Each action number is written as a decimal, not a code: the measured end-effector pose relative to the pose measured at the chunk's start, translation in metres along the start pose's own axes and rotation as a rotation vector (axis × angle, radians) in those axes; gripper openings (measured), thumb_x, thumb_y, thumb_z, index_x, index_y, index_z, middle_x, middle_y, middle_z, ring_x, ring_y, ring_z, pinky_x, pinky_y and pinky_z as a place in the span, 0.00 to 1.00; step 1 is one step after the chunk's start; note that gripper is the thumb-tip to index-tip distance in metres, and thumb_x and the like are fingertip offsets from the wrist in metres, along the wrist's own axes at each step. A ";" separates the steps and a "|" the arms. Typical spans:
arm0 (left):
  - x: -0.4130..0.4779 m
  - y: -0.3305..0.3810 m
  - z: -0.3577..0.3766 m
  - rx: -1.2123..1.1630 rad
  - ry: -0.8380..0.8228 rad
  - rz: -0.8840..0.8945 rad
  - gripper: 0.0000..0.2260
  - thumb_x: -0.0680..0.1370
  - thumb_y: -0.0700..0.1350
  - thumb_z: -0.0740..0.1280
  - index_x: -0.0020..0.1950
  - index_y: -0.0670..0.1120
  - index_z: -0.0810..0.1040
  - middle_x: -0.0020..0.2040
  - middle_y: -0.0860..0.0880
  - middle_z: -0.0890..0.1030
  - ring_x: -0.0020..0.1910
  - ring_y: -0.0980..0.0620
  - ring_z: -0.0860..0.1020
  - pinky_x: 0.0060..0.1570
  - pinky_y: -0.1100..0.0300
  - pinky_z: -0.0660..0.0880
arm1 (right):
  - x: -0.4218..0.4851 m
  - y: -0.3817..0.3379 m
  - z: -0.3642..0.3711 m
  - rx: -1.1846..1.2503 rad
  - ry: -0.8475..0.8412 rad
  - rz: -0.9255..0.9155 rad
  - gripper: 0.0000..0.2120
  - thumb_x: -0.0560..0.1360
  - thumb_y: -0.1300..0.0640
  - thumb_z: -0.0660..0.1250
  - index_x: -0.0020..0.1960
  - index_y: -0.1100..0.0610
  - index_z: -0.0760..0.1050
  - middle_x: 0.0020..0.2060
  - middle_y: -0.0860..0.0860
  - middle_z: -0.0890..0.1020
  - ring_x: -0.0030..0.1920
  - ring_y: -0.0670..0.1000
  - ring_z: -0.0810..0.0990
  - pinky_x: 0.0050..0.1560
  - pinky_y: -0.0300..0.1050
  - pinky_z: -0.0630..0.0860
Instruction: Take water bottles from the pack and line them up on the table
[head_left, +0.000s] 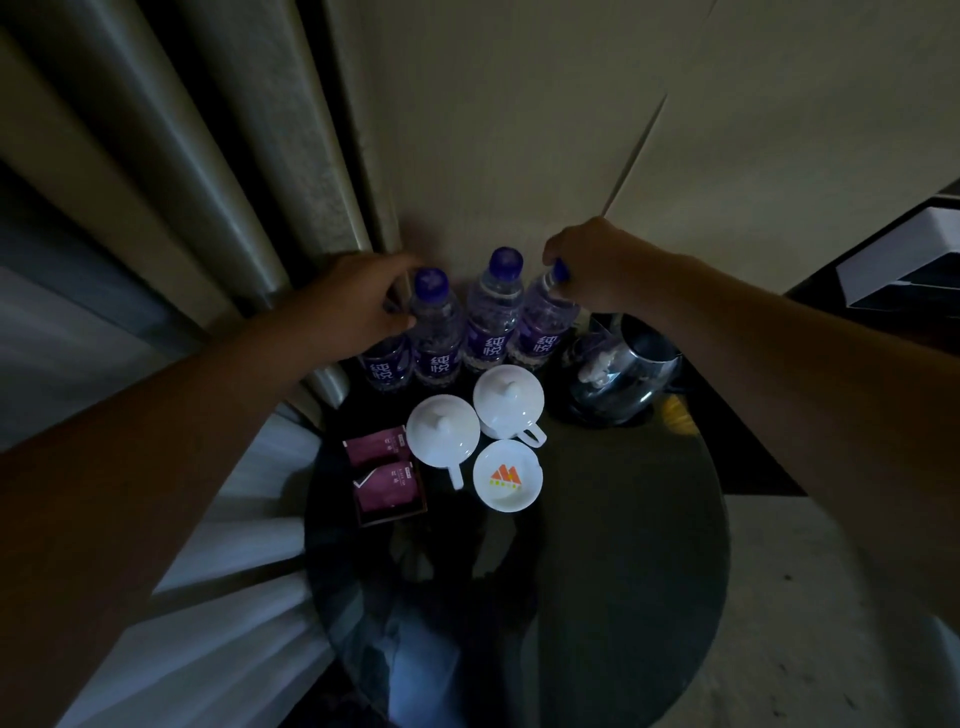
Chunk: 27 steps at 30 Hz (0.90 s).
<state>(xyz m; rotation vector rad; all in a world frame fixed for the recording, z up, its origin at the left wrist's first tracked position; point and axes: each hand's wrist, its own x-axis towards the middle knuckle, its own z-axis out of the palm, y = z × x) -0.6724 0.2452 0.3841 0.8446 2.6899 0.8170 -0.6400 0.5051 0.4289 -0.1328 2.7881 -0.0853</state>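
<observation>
- Dim light falls on a round dark glass table pushed against a pale wall beside heavy curtains, where four small water bottles stand in a row along the far edge.
- At the left end, the person's left hand curls around the leftmost bottle, covering its cap and neck; only the purple label shows below the fingers.
- At the right end, the right hand pinches the blue cap of the rightmost bottle, which leans slightly; two untouched bottles stand upright between.
- Full and sealed, the bottles look moderately heavy for their size, with thin clear walls likely to dent under a squeeze; the ribbed neck or cap appears the firmest hold.
- Two lidded white cups, an ashtray, tea sachets and a steel kettle crowd the near side, leaving little room to swing.
- No pack is visible.
</observation>
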 end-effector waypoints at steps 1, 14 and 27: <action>-0.001 -0.001 0.000 -0.007 -0.002 -0.001 0.24 0.68 0.35 0.75 0.62 0.45 0.76 0.48 0.42 0.82 0.40 0.51 0.78 0.40 0.68 0.68 | 0.001 0.000 0.001 -0.008 0.011 0.000 0.15 0.76 0.58 0.62 0.60 0.65 0.73 0.58 0.64 0.76 0.54 0.63 0.76 0.52 0.53 0.75; -0.017 -0.004 -0.009 0.051 -0.004 -0.070 0.28 0.70 0.37 0.73 0.69 0.40 0.68 0.63 0.38 0.73 0.60 0.42 0.73 0.54 0.63 0.65 | 0.003 0.002 0.010 0.057 0.048 0.078 0.13 0.75 0.57 0.65 0.56 0.64 0.74 0.54 0.64 0.77 0.49 0.63 0.78 0.48 0.52 0.76; -0.048 0.010 -0.021 0.135 0.035 -0.112 0.34 0.70 0.39 0.71 0.73 0.45 0.60 0.71 0.41 0.66 0.64 0.39 0.71 0.61 0.47 0.71 | -0.019 -0.007 -0.008 -0.017 0.086 0.176 0.20 0.76 0.53 0.64 0.65 0.60 0.67 0.58 0.63 0.74 0.53 0.64 0.76 0.44 0.50 0.72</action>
